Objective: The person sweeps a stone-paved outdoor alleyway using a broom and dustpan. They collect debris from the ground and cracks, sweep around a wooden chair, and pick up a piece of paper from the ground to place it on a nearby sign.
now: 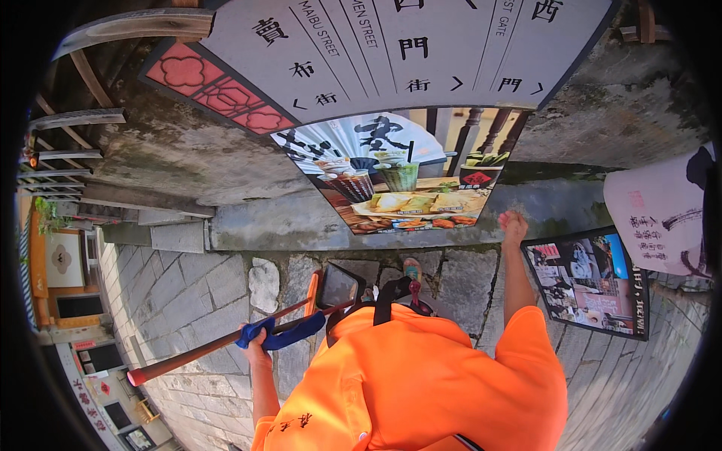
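My left hand [256, 342] is closed around a bunched blue cloth [289, 337] and a long reddish-brown pole [188, 359]. The pole slants from the lower left toward an orange piece [312, 292] on the pavement, perhaps a broom's head. Beside that piece stands a dark dustpan [340, 288], and a second handle runs toward it. My right hand [513, 225] reaches forward with its fingers curled, near the lower right corner of a food and drink poster [421, 180]. Whatever its fingers may hold is too small to tell.
Above the poster rises a large white street sign [338, 56] with a red patterned panel [218, 86]. A stained stone wall [173, 161] runs behind it. Right of me stand a framed photo board [587, 282] and a pale banner [654, 210]. Shopfronts [83, 316] line the left.
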Motion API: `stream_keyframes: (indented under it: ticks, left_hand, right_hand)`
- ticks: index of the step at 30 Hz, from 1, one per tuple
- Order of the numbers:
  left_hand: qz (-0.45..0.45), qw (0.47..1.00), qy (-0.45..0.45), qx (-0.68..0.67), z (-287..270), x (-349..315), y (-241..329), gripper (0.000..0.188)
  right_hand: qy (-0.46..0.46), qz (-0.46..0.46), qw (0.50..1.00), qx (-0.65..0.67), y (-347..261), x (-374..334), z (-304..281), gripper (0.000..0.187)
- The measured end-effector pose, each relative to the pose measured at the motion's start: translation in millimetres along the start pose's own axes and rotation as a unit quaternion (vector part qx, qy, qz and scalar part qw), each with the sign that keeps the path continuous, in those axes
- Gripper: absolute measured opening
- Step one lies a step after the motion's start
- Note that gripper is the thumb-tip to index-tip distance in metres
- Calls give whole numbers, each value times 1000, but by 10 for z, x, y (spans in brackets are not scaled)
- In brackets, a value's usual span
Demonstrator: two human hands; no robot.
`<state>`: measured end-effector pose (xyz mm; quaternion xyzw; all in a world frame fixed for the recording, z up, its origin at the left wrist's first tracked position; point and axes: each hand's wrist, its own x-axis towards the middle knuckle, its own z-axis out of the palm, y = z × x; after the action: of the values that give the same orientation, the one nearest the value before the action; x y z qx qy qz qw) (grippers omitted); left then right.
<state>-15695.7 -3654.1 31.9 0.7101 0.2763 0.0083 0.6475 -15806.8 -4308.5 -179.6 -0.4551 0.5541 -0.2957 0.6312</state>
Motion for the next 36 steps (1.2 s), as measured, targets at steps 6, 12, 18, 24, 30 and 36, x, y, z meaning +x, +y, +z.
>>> stream_keyframes:
  ticks: [6, 12, 18, 24, 30, 36]
  left_hand:
    - [5, 997, -71, 37, -147, 96, -96, 41]
    - [31, 975, -206, 81, -449, 218, -196, 44]
    - [55, 931, -341, 117, -529, 43, -373, 48]
    - [295, 756, -526, 254, -549, -3, -938, 36]
    - [330, 670, -616, 251, -470, -711, -1352, 32]
    - [120, 613, -749, 222, -533, -1672, -1689, 33]
  right_hand:
    - [-148, 265, 944, -129, 1209, -1643, -491, 18]
    - [-235, 243, 930, -146, 1315, -2694, -264, 22]
    - [-342, 186, 921, 9, 509, -3988, -79, 29]
    - [-511, 145, 839, 119, -213, -5417, -11, 38]
    - [-558, 174, 812, -1, -92, -6168, -367, 45]
    - [-450, 131, 875, 118, 472, -6420, -1234, 33]
